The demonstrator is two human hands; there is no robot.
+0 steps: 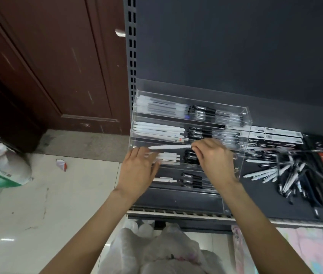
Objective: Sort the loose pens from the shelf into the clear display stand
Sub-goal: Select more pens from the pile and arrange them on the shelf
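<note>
Clear display stand (243, 123) tiers hold white and black pens; right hand (214, 161) pinches white pen (169, 147); left hand (137, 173) flat, open.

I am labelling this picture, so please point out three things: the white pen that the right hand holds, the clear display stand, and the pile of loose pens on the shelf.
white pen (169, 147), head view, middle of its barrel.
clear display stand (244, 123), head view, its right side wall.
pile of loose pens (289, 175), head view, middle of the heap.

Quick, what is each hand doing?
Left hand: open, fingers resting on the clear display stand.
Right hand: pinching a white pen.
</note>
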